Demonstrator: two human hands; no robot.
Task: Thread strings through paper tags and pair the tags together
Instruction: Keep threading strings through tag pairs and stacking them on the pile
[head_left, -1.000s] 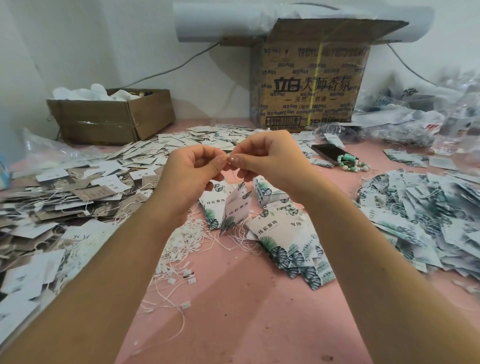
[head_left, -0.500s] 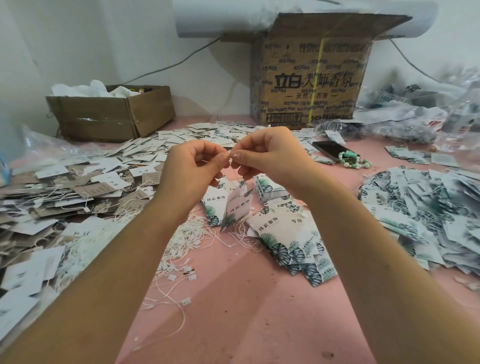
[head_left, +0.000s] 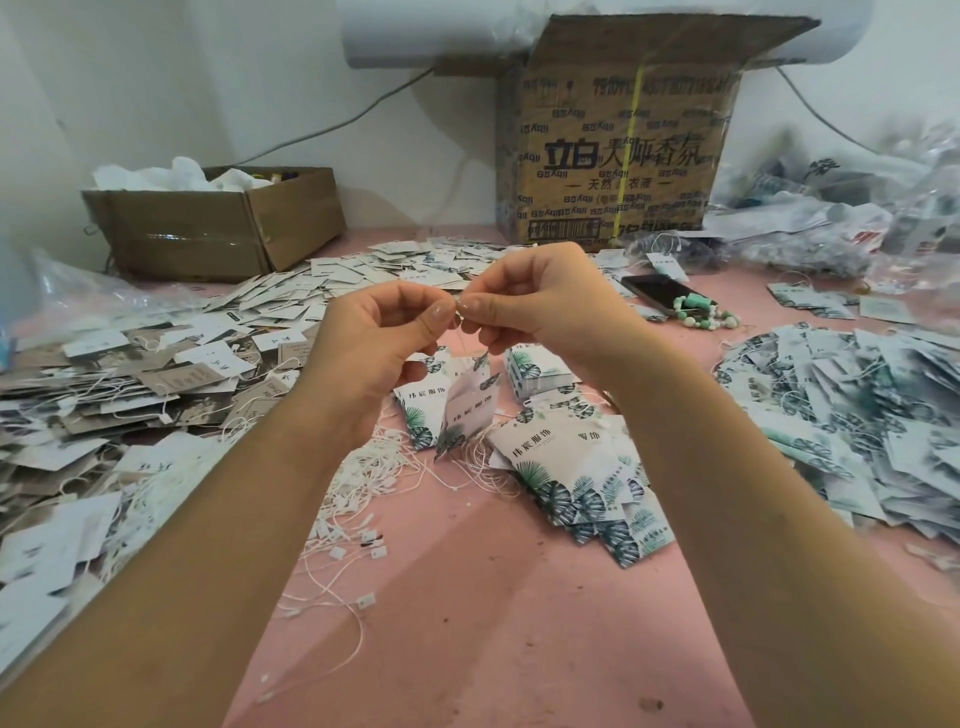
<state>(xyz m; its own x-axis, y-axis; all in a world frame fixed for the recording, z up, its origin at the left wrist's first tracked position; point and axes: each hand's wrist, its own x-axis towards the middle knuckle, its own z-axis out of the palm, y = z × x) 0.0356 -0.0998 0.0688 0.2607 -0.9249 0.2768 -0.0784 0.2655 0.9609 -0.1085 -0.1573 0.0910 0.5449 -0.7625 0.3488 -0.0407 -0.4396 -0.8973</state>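
My left hand (head_left: 379, 343) and my right hand (head_left: 540, 306) meet fingertip to fingertip above the pink table (head_left: 498, 597), both pinching the two ends of a thin white string (head_left: 459, 332). A pair of white paper tags with green leaf print (head_left: 467, 410) hangs from that string just below my fingers. A fanned stack of the same leaf tags (head_left: 566, 467) lies under my right wrist. Loose white strings with small plastic ends (head_left: 358, 499) are heaped beneath my left forearm.
Brown and white strung tags (head_left: 156, 374) cover the left side, leaf tags (head_left: 852, 415) pile at the right. A low cardboard box (head_left: 218, 223) and a tall printed carton (head_left: 618, 140) stand at the back. A phone (head_left: 660, 291) and a green bead bracelet (head_left: 701, 314) lie near plastic bags (head_left: 831, 228).
My hands hold the same pinch on the string; the hanging tags have barely shifted. The view has tilted slightly.
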